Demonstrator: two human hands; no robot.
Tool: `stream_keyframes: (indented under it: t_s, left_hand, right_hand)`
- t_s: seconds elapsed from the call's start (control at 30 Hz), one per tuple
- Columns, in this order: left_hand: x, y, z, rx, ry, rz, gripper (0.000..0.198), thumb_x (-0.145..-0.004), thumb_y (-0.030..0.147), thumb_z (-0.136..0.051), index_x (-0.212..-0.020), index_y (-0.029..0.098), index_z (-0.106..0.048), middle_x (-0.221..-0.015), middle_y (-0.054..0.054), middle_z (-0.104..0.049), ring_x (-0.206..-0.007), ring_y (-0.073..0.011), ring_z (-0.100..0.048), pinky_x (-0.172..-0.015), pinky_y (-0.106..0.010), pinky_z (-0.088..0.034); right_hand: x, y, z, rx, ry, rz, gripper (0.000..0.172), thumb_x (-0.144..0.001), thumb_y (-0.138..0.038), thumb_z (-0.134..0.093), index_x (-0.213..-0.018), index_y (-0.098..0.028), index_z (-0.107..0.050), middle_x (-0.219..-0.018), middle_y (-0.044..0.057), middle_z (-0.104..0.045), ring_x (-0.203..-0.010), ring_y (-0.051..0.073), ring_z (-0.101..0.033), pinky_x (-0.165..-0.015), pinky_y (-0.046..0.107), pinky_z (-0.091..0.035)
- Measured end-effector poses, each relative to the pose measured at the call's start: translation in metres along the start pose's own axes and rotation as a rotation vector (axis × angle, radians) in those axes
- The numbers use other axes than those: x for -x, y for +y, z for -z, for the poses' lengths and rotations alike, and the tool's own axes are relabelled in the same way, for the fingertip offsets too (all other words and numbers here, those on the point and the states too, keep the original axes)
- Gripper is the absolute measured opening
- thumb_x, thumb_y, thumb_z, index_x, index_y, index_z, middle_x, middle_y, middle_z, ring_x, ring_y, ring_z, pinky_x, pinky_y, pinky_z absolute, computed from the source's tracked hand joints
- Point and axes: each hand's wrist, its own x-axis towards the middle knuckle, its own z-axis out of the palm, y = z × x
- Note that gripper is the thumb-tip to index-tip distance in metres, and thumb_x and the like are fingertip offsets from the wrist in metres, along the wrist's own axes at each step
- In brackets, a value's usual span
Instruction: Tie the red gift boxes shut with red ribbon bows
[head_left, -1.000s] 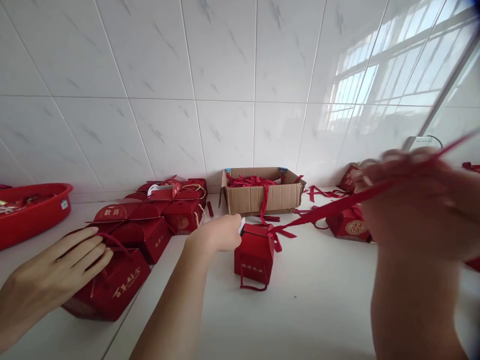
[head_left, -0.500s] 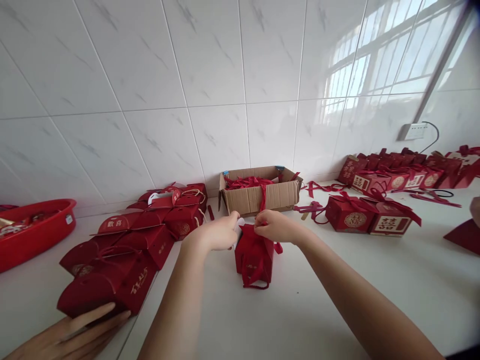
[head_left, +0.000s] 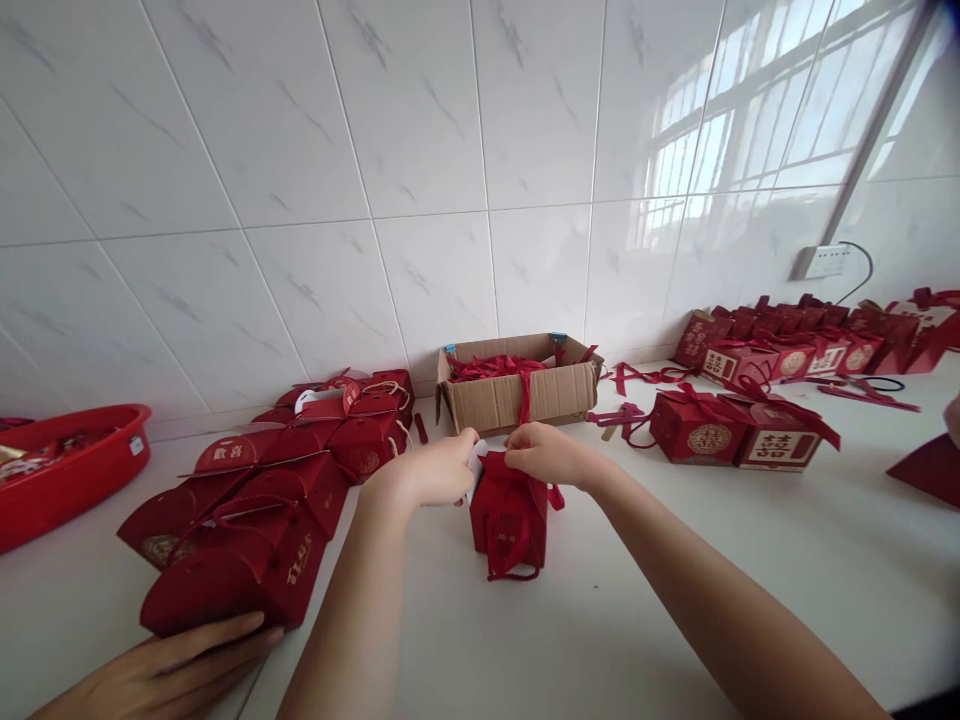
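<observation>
A small red gift box (head_left: 510, 515) stands upright on the white table in front of me, a red ribbon (head_left: 501, 550) hanging down its near face. My left hand (head_left: 448, 468) is closed at the box's upper left, gripping a flap whose white inner side (head_left: 475, 462) shows. On the upper right, my right hand (head_left: 546, 455) pinches the top edge of the box; whether ribbon is also between the fingers I cannot tell. The fingertips of my left hand are partly hidden behind the flap.
A cardboard box (head_left: 517, 390) of red ribbons stands against the tiled wall. Red gift boxes (head_left: 300, 480) are grouped at left, where another person's hand (head_left: 180, 665) touches the nearest one. A red basin (head_left: 82, 470) is far left. Finished-looking boxes (head_left: 739, 430) and scissors (head_left: 862, 383) lie right.
The other person's hand has pushed the nearest red box at left a little to the right. My own hands stay almost in place at the top of the gift box.
</observation>
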Motion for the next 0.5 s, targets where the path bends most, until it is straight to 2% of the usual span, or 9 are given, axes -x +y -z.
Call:
stream_keyframes:
  t_s: [0.17,0.5]
  left_hand:
    - [0.0001,0.0032,0.0024,-0.009,-0.142,0.048,0.036,-0.069,0.025,-0.047,-0.104,0.026,-0.053,-0.071,-0.002,-0.067,-0.062,-0.0192,-0.06,-0.055,-0.026,-0.039]
    - [0.0025,0.0077,0.0033,-0.038,-0.208,0.07,0.035,-0.072,0.03,-0.048,-0.107,0.025,-0.052,-0.079,-0.004,-0.069,-0.071,-0.0208,-0.062,-0.06,-0.028,-0.042]
  right_hand:
    - [0.0005,0.0,0.0003,-0.012,-0.01,0.0,0.022,-0.069,-0.02,-0.049,-0.053,-0.019,-0.035,-0.052,-0.004,-0.035,-0.047,0.008,-0.03,-0.043,0.024,-0.021]
    - [0.0025,-0.0033,0.0017,-0.034,-0.009,0.036,0.013,-0.071,-0.021,-0.048,-0.059,-0.018,-0.044,-0.057,-0.004,-0.041,-0.052,0.009,-0.036,-0.047,0.023,-0.027]
